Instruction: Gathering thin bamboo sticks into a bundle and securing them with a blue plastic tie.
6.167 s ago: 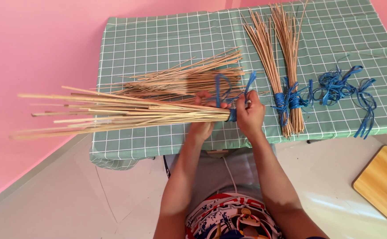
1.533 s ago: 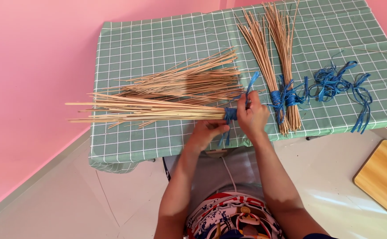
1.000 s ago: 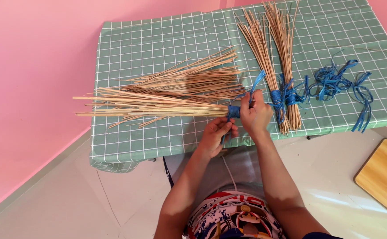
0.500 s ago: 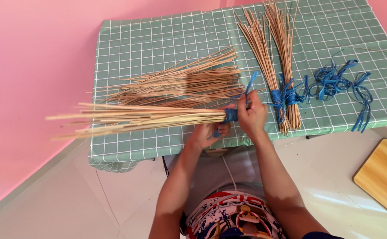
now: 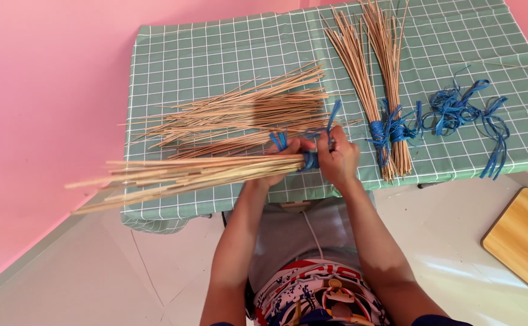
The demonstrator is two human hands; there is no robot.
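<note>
A bundle of thin tan sticks [image 5: 179, 173] points left past the table edge, held at its right end. My left hand [image 5: 279, 164] is under and around the bundle's end. My right hand [image 5: 338, 158] grips the same end and pinches a blue plastic string [image 5: 311, 158] wound around it, with string ends sticking up. Behind the hands a loose pile of the same sticks [image 5: 246, 118] lies on the green checked tablecloth [image 5: 215, 54].
Two tied stick bundles [image 5: 372, 78] with blue bindings lie at the right of the table. Loose blue strings [image 5: 463, 115] lie further right. A pink wall runs along the left. A wooden board [image 5: 520, 238] sits on the floor at lower right.
The bundle has swung and slid left and right in my hands over the frames. My left hand has come back up under the bundle's end, and a string end now stands up there.
</note>
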